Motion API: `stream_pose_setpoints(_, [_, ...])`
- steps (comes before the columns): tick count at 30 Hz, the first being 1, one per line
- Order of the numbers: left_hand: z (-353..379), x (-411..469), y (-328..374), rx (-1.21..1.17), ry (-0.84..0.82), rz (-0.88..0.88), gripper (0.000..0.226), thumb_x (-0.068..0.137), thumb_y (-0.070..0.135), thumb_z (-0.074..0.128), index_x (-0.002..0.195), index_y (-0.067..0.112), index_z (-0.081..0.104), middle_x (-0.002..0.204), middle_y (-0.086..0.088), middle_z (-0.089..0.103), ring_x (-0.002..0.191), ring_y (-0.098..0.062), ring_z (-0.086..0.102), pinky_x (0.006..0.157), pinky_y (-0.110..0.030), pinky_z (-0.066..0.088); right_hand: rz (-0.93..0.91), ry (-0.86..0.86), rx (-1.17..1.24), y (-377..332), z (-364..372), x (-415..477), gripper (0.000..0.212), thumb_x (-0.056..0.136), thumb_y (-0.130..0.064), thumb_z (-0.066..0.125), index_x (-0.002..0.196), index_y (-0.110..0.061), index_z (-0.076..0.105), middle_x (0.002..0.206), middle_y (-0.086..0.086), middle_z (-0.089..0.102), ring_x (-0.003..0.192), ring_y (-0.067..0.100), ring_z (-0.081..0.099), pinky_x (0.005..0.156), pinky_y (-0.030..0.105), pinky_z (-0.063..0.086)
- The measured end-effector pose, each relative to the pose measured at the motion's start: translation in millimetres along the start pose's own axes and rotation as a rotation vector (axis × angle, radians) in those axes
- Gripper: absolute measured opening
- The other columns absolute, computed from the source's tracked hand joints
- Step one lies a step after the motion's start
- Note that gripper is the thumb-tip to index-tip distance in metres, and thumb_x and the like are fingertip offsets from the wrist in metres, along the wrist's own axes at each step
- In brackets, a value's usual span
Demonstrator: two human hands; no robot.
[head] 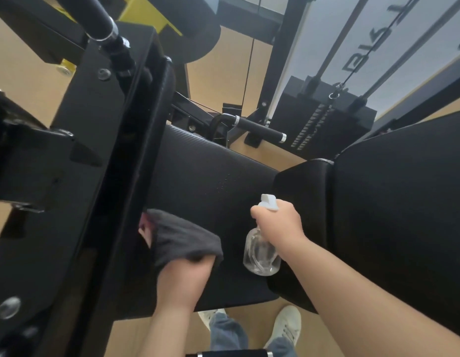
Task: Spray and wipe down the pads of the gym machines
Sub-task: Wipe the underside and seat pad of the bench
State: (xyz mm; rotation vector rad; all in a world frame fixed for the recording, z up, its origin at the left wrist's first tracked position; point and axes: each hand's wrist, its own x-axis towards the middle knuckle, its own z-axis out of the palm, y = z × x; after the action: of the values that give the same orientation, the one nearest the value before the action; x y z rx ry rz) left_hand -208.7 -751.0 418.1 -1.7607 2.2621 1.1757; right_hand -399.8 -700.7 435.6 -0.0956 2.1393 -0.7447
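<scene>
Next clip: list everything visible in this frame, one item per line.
seat pad: one, black, centre, a few droplets on it
side pad: one, black, right of the seat pad
cloth: one, dark grey, at the seat pad's left edge
spray bottle: one, clear with white head, over the seat pad
handles: three, black with silver ends; top left, beyond the seat pad, bottom edge
weight stack: one, black, upper right
frame: one, black, left
floor: tan, under the machines
shoes: two, white, bottom
left hand: grips the cloth
right hand: grips the spray bottle
</scene>
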Motion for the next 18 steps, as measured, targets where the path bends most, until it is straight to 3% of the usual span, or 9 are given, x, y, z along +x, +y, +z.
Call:
stream_pose_setpoints(1, [5.1, 14.3, 9.1, 0.056, -0.088, -0.018, 0.009, 0.096, 0.029, 0.066, 0.089, 0.029, 0.06, 0.083, 0.009, 0.06, 0.091, -0.015, 0.063, 0.075, -0.019, 0.036, -0.026, -0.011, -0.033, -3.0, -4.0, 0.3, 0.015, 0.084, -0.019, 0.064, 0.088, -0.005, 0.062, 0.077, 0.005, 0.057, 0.068, 0.019, 0.051, 0.061, 0.033, 0.042])
stream_pose_setpoints(2, [14.0, 32.0, 15.1, 0.127, -0.171, -0.078, 0.018, 0.096, 0.037, 0.063, 0.108, 0.024, 0.065, 0.102, 0.002, 0.065, 0.108, -0.023, 0.061, 0.087, -0.023, 0.039, -0.061, -0.022, -0.072, -6.6, -8.1, 1.2, 0.017, 0.084, -0.019, 0.064, 0.089, -0.003, 0.062, 0.076, 0.005, 0.057, 0.068, 0.019, 0.052, 0.062, 0.034, 0.043])
stream_pose_setpoints(3, [24.1, 48.5, 22.1, 0.215, -0.199, -0.129, 0.045, 0.093, 0.046, 0.061, 0.127, 0.017, 0.06, 0.126, -0.007, 0.063, 0.124, -0.029, 0.054, 0.102, -0.03, 0.04, -0.104, -0.027, -0.121, -11.0, -12.1, 2.3, 0.018, 0.084, -0.02, 0.064, 0.089, -0.002, 0.062, 0.076, 0.005, 0.057, 0.069, 0.019, 0.053, 0.063, 0.034, 0.044])
stream_pose_setpoints(5, [49.4, 77.4, 34.0, 0.445, -0.119, -0.131, 0.096, 0.085, 0.064, 0.055, 0.155, 0.003, 0.026, 0.159, -0.026, 0.023, 0.147, -0.044, 0.018, 0.124, -0.05, 0.016, -0.194, -0.02, -0.237, -20.2, -20.8, 7.1, 0.019, 0.085, -0.023, 0.065, 0.09, -0.004, 0.064, 0.076, 0.005, 0.059, 0.069, 0.018, 0.056, 0.063, 0.034, 0.047])
stream_pose_setpoints(7, [70.9, 90.8, 41.1, 0.585, -0.045, -0.134, 0.122, 0.08, 0.077, 0.052, 0.159, 0.001, -0.003, 0.158, -0.034, -0.01, 0.145, -0.055, -0.011, 0.122, -0.061, 0.0, -0.252, -0.007, -0.319, -27.0, -28.9, 14.8, 0.017, 0.085, -0.026, 0.065, 0.088, -0.009, 0.064, 0.079, 0.004, 0.063, 0.071, 0.018, 0.06, 0.063, 0.031, 0.049])
stream_pose_setpoints(10, [89.3, 97.9, 32.8, 0.657, 0.009, -0.132, 0.131, 0.078, 0.083, 0.05, 0.157, 0.002, -0.016, 0.154, -0.034, -0.027, 0.145, -0.056, -0.02, 0.121, -0.064, -0.003, -0.272, -0.013, -0.339, -29.3, -38.8, 27.4, 0.016, 0.088, -0.026, 0.065, 0.088, -0.01, 0.062, 0.08, 0.004, 0.062, 0.074, 0.018, 0.061, 0.065, 0.031, 0.05])
stream_pose_setpoints(14, [96.7, 107.8, 28.9, 0.726, 0.046, -0.092, 0.132, 0.071, 0.091, 0.045, 0.161, 0.011, -0.009, 0.156, -0.03, -0.031, 0.145, -0.052, -0.025, 0.121, -0.063, -0.004, -0.23, -0.061, -0.26, -25.3, -41.3, 41.7, 0.015, 0.088, -0.025, 0.066, 0.083, -0.014, 0.057, 0.08, 0.002, 0.057, 0.072, 0.015, 0.055, 0.06, 0.029, 0.043])
stream_pose_setpoints(18, [93.3, 119.5, 36.2, 0.782, 0.038, 0.016, 0.124, 0.069, 0.097, 0.031, 0.162, 0.023, -0.006, 0.159, -0.024, -0.032, 0.145, -0.047, -0.032, 0.118, -0.059, -0.015, -0.203, -0.034, -0.039, -19.7, -34.3, 53.0, 0.014, 0.085, -0.022, 0.067, 0.086, -0.012, 0.057, 0.085, 0.003, 0.059, 0.073, 0.016, 0.054, 0.06, 0.029, 0.042])
